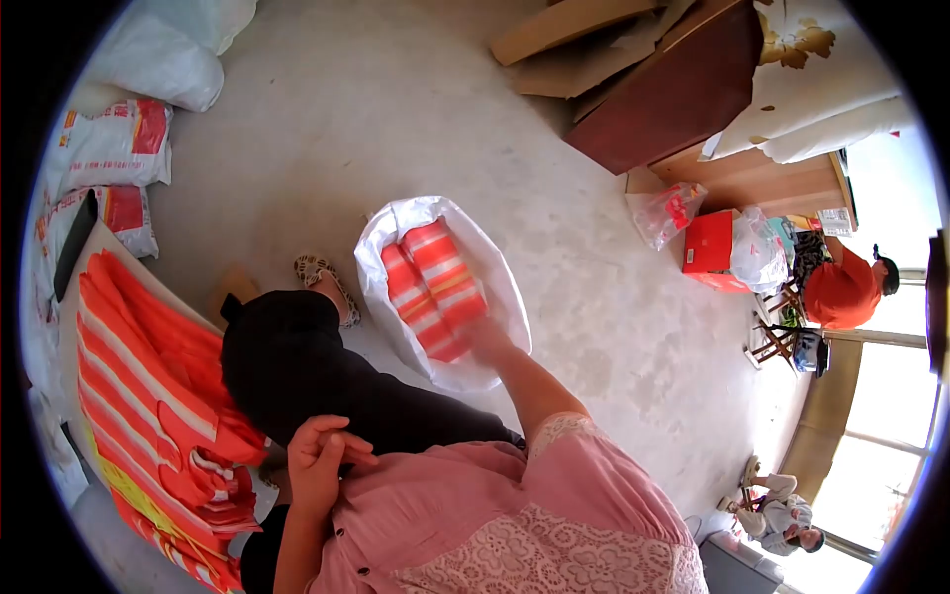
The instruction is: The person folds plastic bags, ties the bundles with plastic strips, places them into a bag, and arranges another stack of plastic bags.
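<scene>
Nearest is a soft pink blouse (445,515) with floral lace; before it, the left hand (332,450) holds nothing visible, its fingers loosely bent. A black-trousered leg (317,366) stands between a heap of limp, orange-and-white striped cloth (158,376) and a white woven-looking sack (507,282), its oval mouth spread wide. Inside lie flat striped bundles (432,277), side by side. The blurred right hand (485,342) reaches over their near end; whether it grips, I cannot tell. Beyond are smooth grey floor (594,297), printed plastic sacks (124,144), stiff cardboard (574,40), a dark-red panel (673,94), a boxy red carton (708,246) and two seated people (841,287) by bright windows (881,406).
</scene>
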Demonstrator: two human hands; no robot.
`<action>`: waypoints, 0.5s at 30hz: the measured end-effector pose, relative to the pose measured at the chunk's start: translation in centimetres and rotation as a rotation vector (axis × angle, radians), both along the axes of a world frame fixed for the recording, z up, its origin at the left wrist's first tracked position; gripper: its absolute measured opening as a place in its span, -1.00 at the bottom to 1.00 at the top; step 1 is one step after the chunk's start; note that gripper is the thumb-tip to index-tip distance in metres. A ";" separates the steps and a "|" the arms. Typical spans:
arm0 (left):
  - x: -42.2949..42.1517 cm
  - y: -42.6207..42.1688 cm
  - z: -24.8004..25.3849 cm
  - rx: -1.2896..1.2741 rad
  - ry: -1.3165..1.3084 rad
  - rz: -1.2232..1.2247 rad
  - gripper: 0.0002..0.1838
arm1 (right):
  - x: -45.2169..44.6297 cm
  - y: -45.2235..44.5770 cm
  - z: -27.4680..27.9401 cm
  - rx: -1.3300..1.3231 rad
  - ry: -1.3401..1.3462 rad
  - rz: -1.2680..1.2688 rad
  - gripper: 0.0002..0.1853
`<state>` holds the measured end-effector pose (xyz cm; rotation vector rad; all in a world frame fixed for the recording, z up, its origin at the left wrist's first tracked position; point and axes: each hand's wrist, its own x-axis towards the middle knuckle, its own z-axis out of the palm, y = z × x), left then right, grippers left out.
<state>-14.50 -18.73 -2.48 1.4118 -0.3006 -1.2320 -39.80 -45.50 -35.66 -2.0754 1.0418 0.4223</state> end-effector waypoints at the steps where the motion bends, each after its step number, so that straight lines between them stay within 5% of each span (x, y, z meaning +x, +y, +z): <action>1: 0.0 0.0 0.0 -0.017 -0.003 -0.001 -0.80 | -0.1 0.1 0.6 0.023 -0.020 -0.053 -0.69; 5: -0.1 0.1 0.2 0.021 0.020 -0.020 -0.78 | 0.3 0.9 -1.4 0.032 0.053 -0.265 -0.69; 7: 0.1 0.1 -0.1 -0.001 0.050 -0.030 -0.76 | 0.9 1.2 -3.9 -0.051 0.017 -0.189 -0.68; 11: 0.3 0.4 -0.6 -0.081 0.155 -0.084 -0.67 | 5.4 -0.4 5.2 -0.224 0.021 0.377 -0.69; 12: 0.4 0.4 -0.2 -0.141 0.173 -0.098 -0.62 | 6.2 -1.2 5.1 -0.088 -0.069 0.318 -0.73; 13: 0.6 0.8 0.0 -0.211 0.192 -0.113 -0.60 | 5.9 -2.1 0.6 -0.238 -0.110 0.374 -0.75; 15: 1.5 1.8 1.6 -0.226 0.149 -0.125 -0.63 | 8.6 -3.1 2.7 -0.133 -0.196 0.251 -0.73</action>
